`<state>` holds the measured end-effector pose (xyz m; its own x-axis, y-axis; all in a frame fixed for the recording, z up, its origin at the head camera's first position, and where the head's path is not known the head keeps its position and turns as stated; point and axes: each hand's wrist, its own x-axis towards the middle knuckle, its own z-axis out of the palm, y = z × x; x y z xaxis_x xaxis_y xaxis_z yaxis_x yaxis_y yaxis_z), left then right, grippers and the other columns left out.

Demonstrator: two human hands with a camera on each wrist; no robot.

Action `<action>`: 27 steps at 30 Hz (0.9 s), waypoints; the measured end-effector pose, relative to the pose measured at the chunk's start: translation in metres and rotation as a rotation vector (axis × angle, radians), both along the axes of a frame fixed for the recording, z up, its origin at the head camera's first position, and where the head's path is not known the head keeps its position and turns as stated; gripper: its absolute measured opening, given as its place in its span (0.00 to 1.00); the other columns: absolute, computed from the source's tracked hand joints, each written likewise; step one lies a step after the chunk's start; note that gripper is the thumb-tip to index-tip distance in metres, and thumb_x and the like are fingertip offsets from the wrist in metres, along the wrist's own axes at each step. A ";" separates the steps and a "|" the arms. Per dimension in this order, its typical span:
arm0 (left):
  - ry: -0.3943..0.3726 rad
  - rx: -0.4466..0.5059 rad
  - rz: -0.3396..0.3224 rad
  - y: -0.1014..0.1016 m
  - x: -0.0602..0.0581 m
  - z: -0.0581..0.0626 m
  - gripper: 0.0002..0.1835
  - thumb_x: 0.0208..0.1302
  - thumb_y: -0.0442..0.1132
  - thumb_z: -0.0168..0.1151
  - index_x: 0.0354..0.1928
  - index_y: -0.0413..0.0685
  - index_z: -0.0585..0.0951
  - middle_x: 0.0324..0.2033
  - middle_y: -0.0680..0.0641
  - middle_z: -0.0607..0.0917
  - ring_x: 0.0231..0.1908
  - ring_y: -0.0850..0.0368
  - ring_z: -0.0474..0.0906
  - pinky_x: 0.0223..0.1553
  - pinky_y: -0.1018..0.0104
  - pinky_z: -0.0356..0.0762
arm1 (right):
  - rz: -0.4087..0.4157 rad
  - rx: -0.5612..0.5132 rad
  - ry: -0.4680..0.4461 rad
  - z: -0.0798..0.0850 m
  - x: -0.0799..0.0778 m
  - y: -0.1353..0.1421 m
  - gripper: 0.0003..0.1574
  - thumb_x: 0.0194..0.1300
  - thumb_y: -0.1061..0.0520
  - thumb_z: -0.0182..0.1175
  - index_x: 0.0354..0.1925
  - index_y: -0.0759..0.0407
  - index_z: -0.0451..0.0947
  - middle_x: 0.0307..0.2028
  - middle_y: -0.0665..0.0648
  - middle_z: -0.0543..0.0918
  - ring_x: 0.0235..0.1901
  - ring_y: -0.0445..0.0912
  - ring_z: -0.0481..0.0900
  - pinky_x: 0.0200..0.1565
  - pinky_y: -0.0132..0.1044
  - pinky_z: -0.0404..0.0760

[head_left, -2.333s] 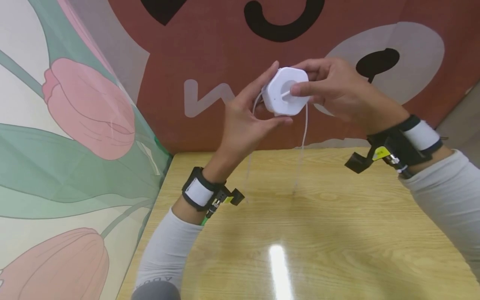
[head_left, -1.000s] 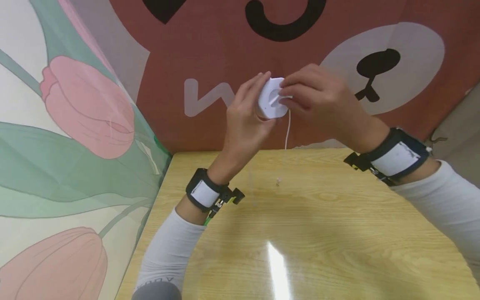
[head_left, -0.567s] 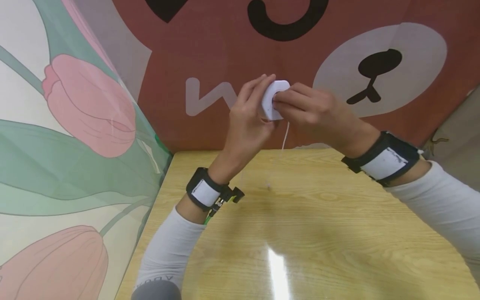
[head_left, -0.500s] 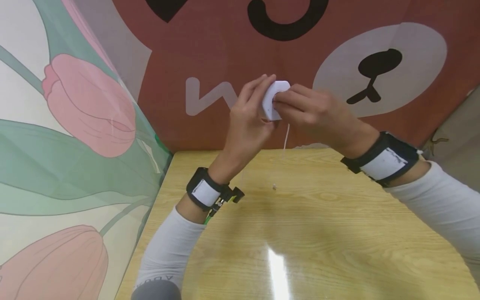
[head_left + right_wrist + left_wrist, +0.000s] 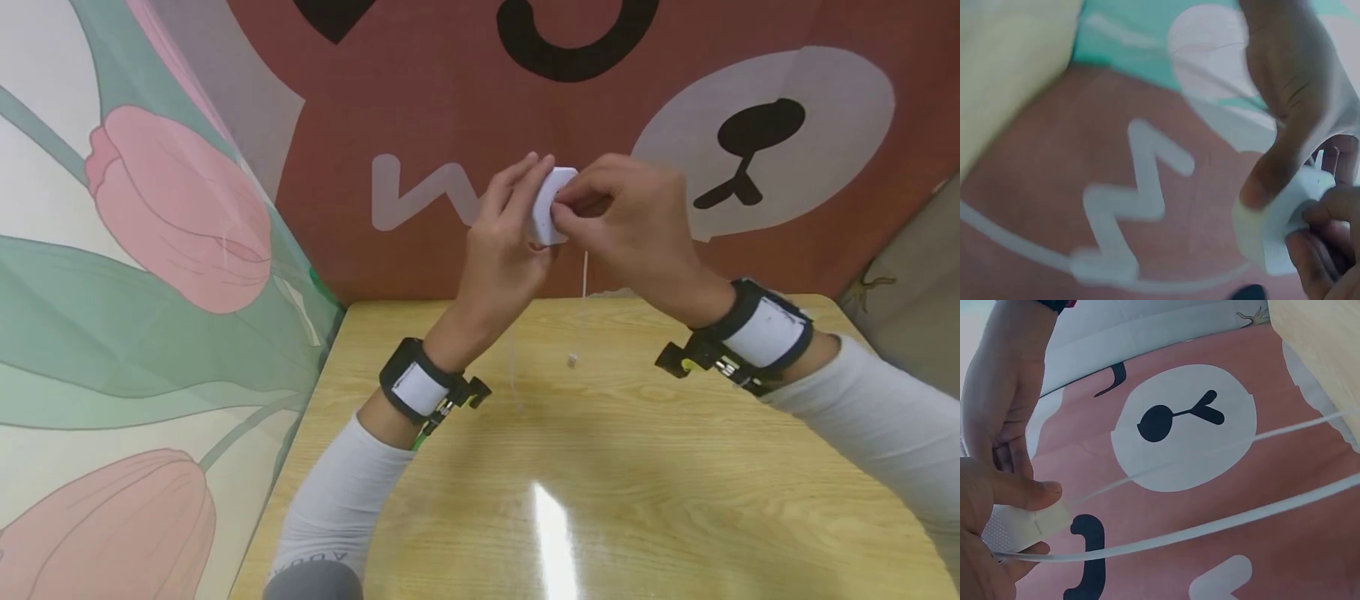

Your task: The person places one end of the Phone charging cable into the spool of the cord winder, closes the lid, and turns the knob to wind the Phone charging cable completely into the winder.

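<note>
A white hexagonal device with a ridged knob in a round recess is held above the far part of the table. My left hand grips it by its sides, thumb below and fingers above. My right hand pinches the knob with thumb and fingertips, which hide most of it. In the right wrist view, the fingers reach into the recess of the device. Thin white cords run from the device in the left wrist view; one cord hangs down with a small end piece over the table.
The wooden table spans the space below, with a bright light reflection. Behind it hangs a red-brown cloth with a bear print. A tulip-patterned cloth stands along the left side.
The device has turned edge-on and dropped slightly. My right hand took the knob, turned at the wrist and then rotated back. The hanging cord swung left, then right again.
</note>
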<state>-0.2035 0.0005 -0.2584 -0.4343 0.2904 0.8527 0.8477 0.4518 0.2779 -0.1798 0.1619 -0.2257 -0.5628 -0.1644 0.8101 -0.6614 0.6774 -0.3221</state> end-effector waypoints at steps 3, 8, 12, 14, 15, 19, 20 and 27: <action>0.013 -0.012 0.021 0.002 0.001 -0.001 0.33 0.62 0.25 0.66 0.70 0.37 0.72 0.66 0.35 0.72 0.69 0.46 0.74 0.65 0.68 0.76 | -0.027 -0.243 -0.306 0.005 0.001 -0.002 0.11 0.61 0.54 0.74 0.39 0.60 0.91 0.36 0.55 0.91 0.36 0.42 0.86 0.39 0.22 0.81; 0.030 -0.048 0.067 0.003 0.003 -0.001 0.34 0.63 0.23 0.64 0.72 0.38 0.70 0.68 0.35 0.69 0.66 0.44 0.77 0.59 0.65 0.82 | 0.301 -1.016 -0.928 0.014 -0.001 -0.002 0.06 0.66 0.60 0.69 0.39 0.61 0.90 0.40 0.55 0.89 0.40 0.44 0.86 0.47 0.31 0.87; 0.034 -0.035 0.061 0.002 0.001 -0.001 0.33 0.64 0.26 0.67 0.71 0.37 0.71 0.67 0.34 0.70 0.67 0.43 0.76 0.62 0.65 0.79 | 0.309 -0.969 -0.930 0.014 0.002 0.001 0.08 0.63 0.59 0.72 0.41 0.61 0.89 0.43 0.55 0.87 0.42 0.43 0.86 0.49 0.29 0.86; 0.022 -0.015 0.042 0.001 -0.001 -0.001 0.33 0.63 0.26 0.68 0.70 0.36 0.72 0.66 0.34 0.71 0.68 0.43 0.74 0.64 0.66 0.77 | 0.217 -0.680 -0.758 0.011 0.004 0.003 0.11 0.62 0.55 0.74 0.42 0.59 0.90 0.43 0.54 0.88 0.44 0.43 0.85 0.48 0.26 0.84; 0.013 -0.004 0.028 0.000 -0.002 -0.001 0.33 0.62 0.26 0.69 0.70 0.36 0.72 0.66 0.35 0.71 0.69 0.44 0.74 0.65 0.66 0.77 | 0.163 -0.528 -0.648 0.010 0.004 0.004 0.13 0.62 0.53 0.74 0.42 0.59 0.91 0.43 0.53 0.88 0.44 0.42 0.86 0.48 0.25 0.84; -0.040 0.039 -0.041 -0.005 -0.005 -0.001 0.35 0.58 0.26 0.72 0.69 0.37 0.73 0.65 0.35 0.72 0.69 0.46 0.73 0.63 0.68 0.78 | 0.051 -0.008 -0.125 0.002 0.002 0.009 0.09 0.63 0.59 0.72 0.41 0.63 0.90 0.40 0.56 0.90 0.43 0.46 0.88 0.49 0.30 0.86; -0.051 0.047 -0.056 -0.006 -0.006 -0.001 0.36 0.57 0.27 0.73 0.69 0.37 0.74 0.64 0.36 0.73 0.68 0.47 0.73 0.63 0.68 0.78 | 0.060 0.097 -0.021 0.000 0.002 0.011 0.08 0.62 0.62 0.72 0.40 0.66 0.90 0.40 0.58 0.89 0.43 0.48 0.88 0.50 0.34 0.87; -0.151 0.044 -0.111 -0.012 -0.005 -0.002 0.38 0.53 0.29 0.77 0.68 0.40 0.76 0.63 0.38 0.75 0.67 0.49 0.74 0.62 0.69 0.78 | 0.108 0.560 0.384 -0.006 -0.002 0.021 0.12 0.60 0.73 0.68 0.44 0.74 0.86 0.43 0.66 0.86 0.43 0.58 0.83 0.47 0.49 0.89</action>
